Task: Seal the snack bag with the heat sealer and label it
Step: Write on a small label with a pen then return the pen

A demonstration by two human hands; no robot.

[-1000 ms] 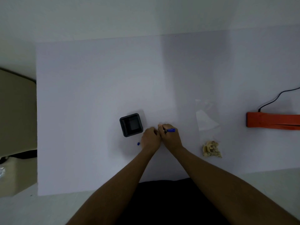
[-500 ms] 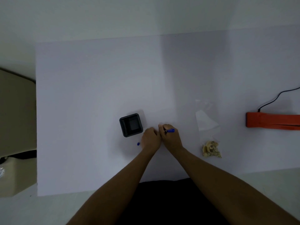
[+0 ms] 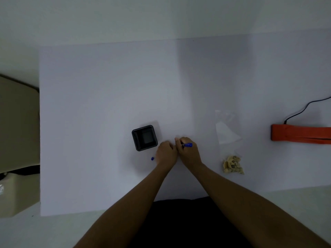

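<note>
The right hand (image 3: pixel 188 152) grips a blue marker pen (image 3: pixel 187 145), tip down on the white table (image 3: pixel 107 104). The left hand (image 3: pixel 165 152) touches it, curled closed; what it grips I cannot tell. A small blue pen cap (image 3: pixel 152 158) lies just left of that hand, a square black plastic tub (image 3: pixel 144 138) beyond it. The clear snack bag (image 3: pixel 228 140) lies right of the right hand, and the orange heat sealer (image 3: pixel 300 134) farther right.
</note>
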